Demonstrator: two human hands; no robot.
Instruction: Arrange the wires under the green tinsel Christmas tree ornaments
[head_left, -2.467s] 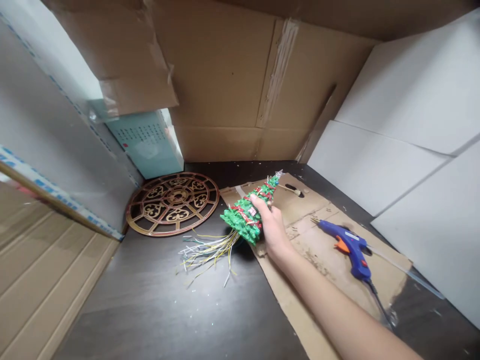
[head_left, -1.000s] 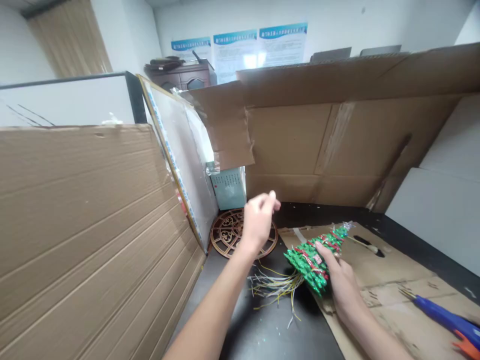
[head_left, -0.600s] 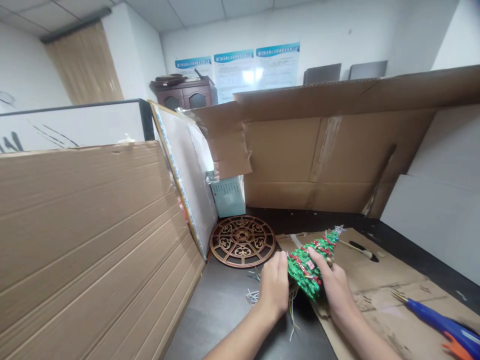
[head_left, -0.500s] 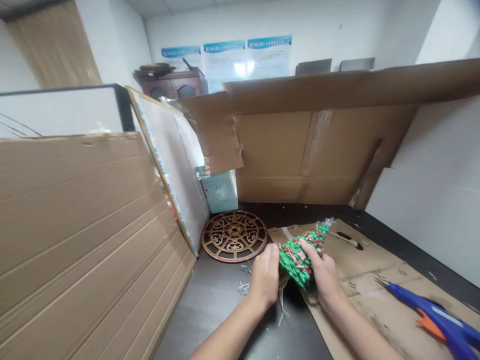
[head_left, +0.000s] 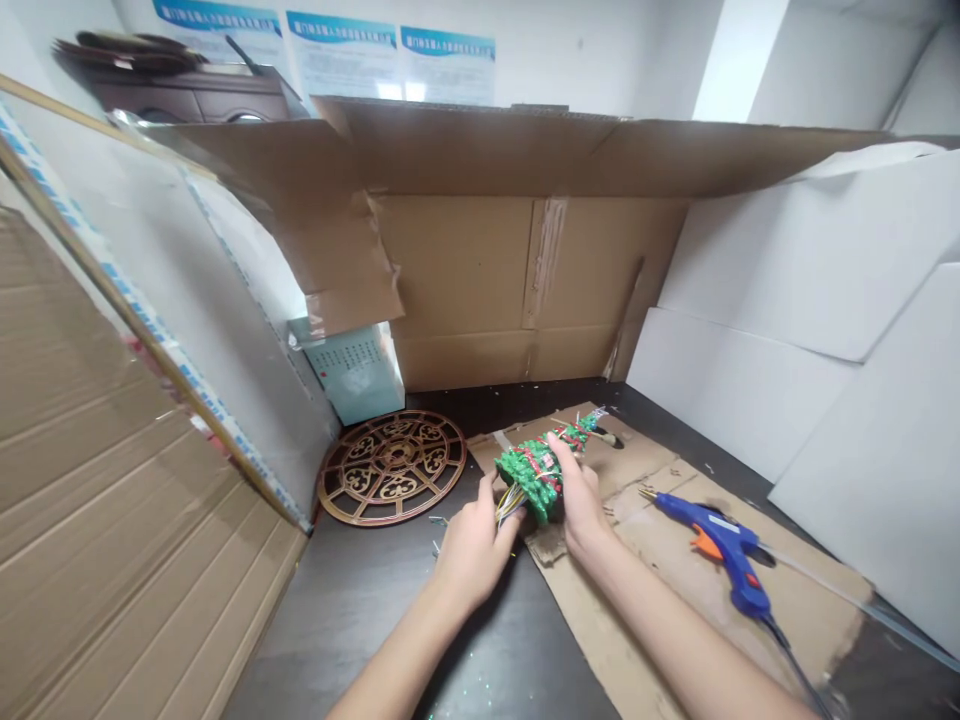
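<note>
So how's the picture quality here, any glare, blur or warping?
Head view: wide-angle warping bends the cardboard wall and white boards; glare washes out the wall posters; the hands, the left hand and right hand, and the small green tree are sharp; the dark tabletop shows soft reflections.

Left hand (head_left: 472,545), formerly absent and then raised, now grips the wire strands at the base of the small green tinsel tree (head_left: 538,468), gathering the once splayed bundle.

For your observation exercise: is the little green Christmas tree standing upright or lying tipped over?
Tipped over. The Christmas tree lies on its side, tip pointing away toward the cardboard wall, held between the left hand and right hand.
</note>
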